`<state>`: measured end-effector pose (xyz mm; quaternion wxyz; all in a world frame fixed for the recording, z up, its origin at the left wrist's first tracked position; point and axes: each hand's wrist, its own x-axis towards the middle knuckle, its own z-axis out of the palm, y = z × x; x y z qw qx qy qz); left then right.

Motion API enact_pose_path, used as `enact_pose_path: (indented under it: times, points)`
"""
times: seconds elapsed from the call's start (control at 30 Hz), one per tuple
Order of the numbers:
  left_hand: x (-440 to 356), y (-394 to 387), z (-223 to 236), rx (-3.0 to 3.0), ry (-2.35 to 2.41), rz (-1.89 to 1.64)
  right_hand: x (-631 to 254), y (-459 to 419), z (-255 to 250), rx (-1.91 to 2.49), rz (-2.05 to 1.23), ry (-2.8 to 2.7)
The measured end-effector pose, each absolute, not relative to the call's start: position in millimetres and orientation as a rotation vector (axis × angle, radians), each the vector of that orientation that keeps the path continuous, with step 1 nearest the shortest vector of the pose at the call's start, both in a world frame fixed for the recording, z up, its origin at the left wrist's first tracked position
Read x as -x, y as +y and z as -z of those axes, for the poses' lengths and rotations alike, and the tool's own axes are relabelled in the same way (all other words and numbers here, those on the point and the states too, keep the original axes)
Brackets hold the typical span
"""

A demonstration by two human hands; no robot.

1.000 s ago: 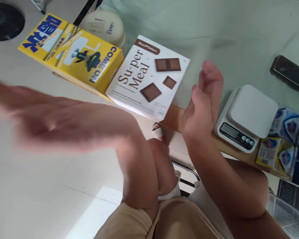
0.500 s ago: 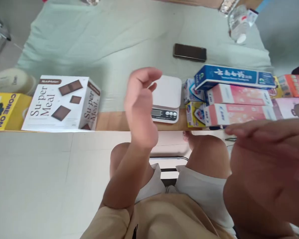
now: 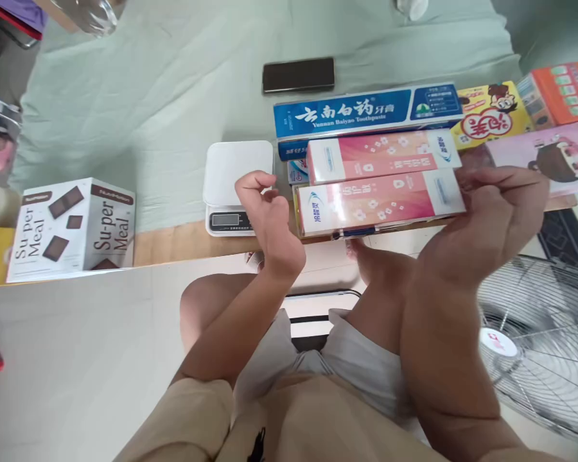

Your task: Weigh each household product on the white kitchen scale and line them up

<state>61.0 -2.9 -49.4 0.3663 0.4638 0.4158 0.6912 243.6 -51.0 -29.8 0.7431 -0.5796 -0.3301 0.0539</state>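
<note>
Head view: the front pink box [image 3: 380, 202] lies at the near edge of the desk [image 3: 173, 247], beside a second pink box [image 3: 383, 157], its printed face upward and its long side running along the edge. The right hand [image 3: 491, 224] is at its right end, fingers bent inward with the tips against or just beside the carton; whether they have a firm hold or merely touch cannot be told, since the fingertips are partly hidden. The left hand [image 3: 272, 228] hangs over the desk edge between the digital scale [image 3: 238, 167] and the left end of that box, fingers half curled, with nothing visible in its grasp. Judging by how things lie, handling of the front pink box is at an early point: contact seems made or nearly so, but the box has not left its group. Behind the pink pair, the blue toothpaste box [image 3: 366, 115] lies lengthwise, untouched, as do the yellow box with red lettering [image 3: 486, 115], the orange box [image 3: 561, 93] and the purple box [image 3: 549, 157] farther right. Well apart on the left stands the white Su-per Meal box [image 3: 72, 224], neither hand near it. A dark phone [image 3: 298, 76] rests on the green cloth [image 3: 164, 115] beyond. How many of these cartons have been dealt with, the view does not show.
</note>
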Motion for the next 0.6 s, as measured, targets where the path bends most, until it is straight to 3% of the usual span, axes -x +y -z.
enact_pose_path:
  times: [0.37, 0.6]
  points:
    - [-67.2, -19.8, 68.4, -1.305, 1.028, -1.601, -232.6, -64.4, 56.8, 1.147, -0.312, -0.806]
    - [-51.7, -15.6, 40.2, -1.411, 0.967, -1.856, -207.2, -68.8, 52.3, 0.966, -0.128, -0.872]
